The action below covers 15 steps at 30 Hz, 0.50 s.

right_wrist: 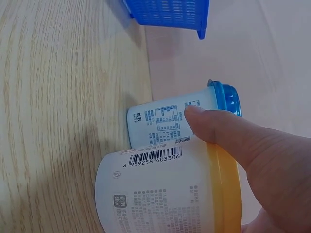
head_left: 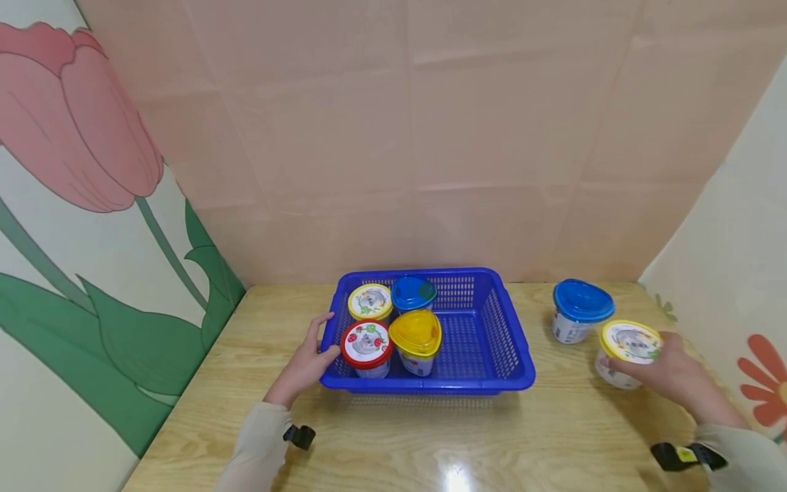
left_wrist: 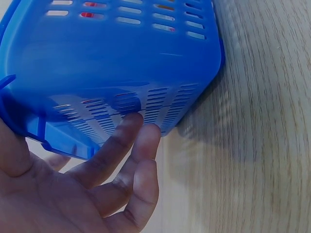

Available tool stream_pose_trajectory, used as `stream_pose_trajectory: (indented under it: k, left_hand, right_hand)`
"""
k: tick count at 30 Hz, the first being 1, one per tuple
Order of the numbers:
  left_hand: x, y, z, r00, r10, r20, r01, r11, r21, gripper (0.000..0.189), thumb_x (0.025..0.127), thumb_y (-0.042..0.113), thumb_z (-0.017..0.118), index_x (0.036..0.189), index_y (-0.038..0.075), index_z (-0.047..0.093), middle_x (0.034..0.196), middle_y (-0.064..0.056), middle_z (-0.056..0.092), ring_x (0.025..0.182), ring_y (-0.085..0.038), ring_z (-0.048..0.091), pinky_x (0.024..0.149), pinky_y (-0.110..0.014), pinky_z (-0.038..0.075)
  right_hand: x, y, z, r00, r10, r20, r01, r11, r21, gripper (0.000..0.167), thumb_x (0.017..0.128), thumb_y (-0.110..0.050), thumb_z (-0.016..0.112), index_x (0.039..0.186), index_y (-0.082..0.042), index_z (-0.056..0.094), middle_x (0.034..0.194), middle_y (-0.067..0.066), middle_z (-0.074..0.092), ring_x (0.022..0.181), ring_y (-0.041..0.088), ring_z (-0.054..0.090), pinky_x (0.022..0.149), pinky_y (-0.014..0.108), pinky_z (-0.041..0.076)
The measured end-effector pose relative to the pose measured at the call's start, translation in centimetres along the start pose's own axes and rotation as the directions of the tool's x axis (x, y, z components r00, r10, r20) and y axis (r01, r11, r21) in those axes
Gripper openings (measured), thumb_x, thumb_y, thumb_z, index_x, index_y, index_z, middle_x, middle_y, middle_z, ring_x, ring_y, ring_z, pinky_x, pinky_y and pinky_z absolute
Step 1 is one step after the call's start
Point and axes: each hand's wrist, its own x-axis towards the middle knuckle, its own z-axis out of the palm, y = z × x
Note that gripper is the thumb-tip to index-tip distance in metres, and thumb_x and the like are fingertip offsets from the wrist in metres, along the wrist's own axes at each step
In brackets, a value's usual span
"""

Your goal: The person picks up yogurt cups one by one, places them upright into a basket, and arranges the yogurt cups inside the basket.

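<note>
Head view first, and I have both hands at work: the person's left hand (head_left: 307, 359) is at the left rim of the blue basket (head_left: 427, 385), thumb and forefinger apart along it, while the right hand (head_left: 673, 369) is clamped on a yellow-rimmed tub (head_left: 627, 350) out at the right side of the table (head_left: 492, 437). Just beside that tub stands a blue-lidded tub (head_left: 581, 311); in the basket's left half I count four more, a red-lidded tub (head_left: 366, 342) and a heart-like yellow-lidded tub (head_left: 418, 336) among them. Over to the left wrist: loosely bent fingers under the rim, one fingertip against the slotted wall; whether thumb and forefinger actually pinch the rim, I can't tell. Right wrist now: thumb across the held tub's upper edge, barcode facing me, the basket well apart. Whether the tub's base touches the wood, I can't make out. My read: the step in hand is taking up this tub while the left hand steadies the basket; the next move calls for a firm hold and a lift that avoids nudging the blue-lidded neighbour.
</note>
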Motion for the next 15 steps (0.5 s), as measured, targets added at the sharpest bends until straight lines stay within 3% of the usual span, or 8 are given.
stream_pose_trajectory:
  k: [10,15]
  left_hand:
    - [0.15,-0.09,0.0,1.0,-0.019,0.01,0.018,1.0,0.019,0.068,0.097,0.021,0.056,0.155,0.034,0.024,0.122,-0.025,0.064,0.095,-0.028,0.069,0.081,-0.044,0.058]
    - [0.1,-0.09,0.03,1.0,-0.013,0.001,0.013,0.999,0.029,0.068,0.096,0.02,0.057,0.155,0.032,0.025,0.117,-0.024,0.065,0.091,-0.027,0.07,0.078,-0.042,0.058]
  right_hand:
    - [-0.44,-0.42,-0.34,0.999,-0.032,-0.023,0.032,0.999,-0.002,0.138,0.078,-0.069,0.071,0.143,0.022,-0.01,0.12,0.05,0.03,0.102,0.059,0.046,0.077,0.061,0.05]
    - [-0.91,-0.72,-0.52,0.999,-0.037,-0.038,0.037,0.999,-0.012,0.137,0.079,-0.069,0.07,0.144,0.022,-0.009,0.12,0.051,0.03,0.102,0.06,0.047,0.074,0.059,0.05]
